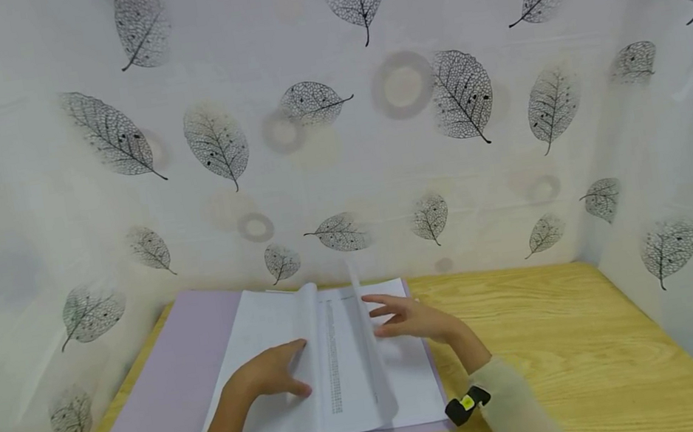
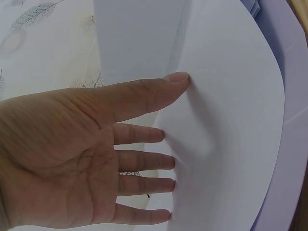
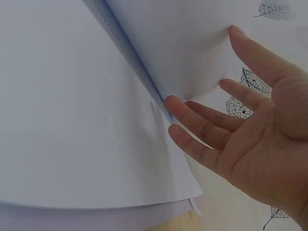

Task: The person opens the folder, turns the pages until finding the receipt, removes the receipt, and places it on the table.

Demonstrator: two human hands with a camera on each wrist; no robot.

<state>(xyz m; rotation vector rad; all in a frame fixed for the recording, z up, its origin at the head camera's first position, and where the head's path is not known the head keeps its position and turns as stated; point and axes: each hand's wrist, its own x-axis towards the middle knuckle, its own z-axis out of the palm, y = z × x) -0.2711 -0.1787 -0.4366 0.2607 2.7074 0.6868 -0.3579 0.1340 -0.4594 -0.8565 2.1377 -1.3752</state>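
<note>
A stack of white sheets lies spread in an open lilac folder [image 1: 174,368] on the table. My left hand [image 1: 265,374] is over the left-hand pages [image 1: 267,317], its thumb and straight fingers touching the paper in the left wrist view. Between the two hands a page with a narrow column of print [image 1: 332,360] shows. One sheet [image 1: 377,376] stands nearly upright to the right of that column. My right hand [image 1: 419,319] is beside it with fingers extended; in the right wrist view some fingertips touch the raised paper [image 3: 187,43].
The wooden table [image 1: 540,344] extends to the right of the folder. A pale curtain [image 1: 327,174] with leaf prints hangs behind and along both sides. Black bands with yellow marks [image 1: 467,402] are worn over both sleeves.
</note>
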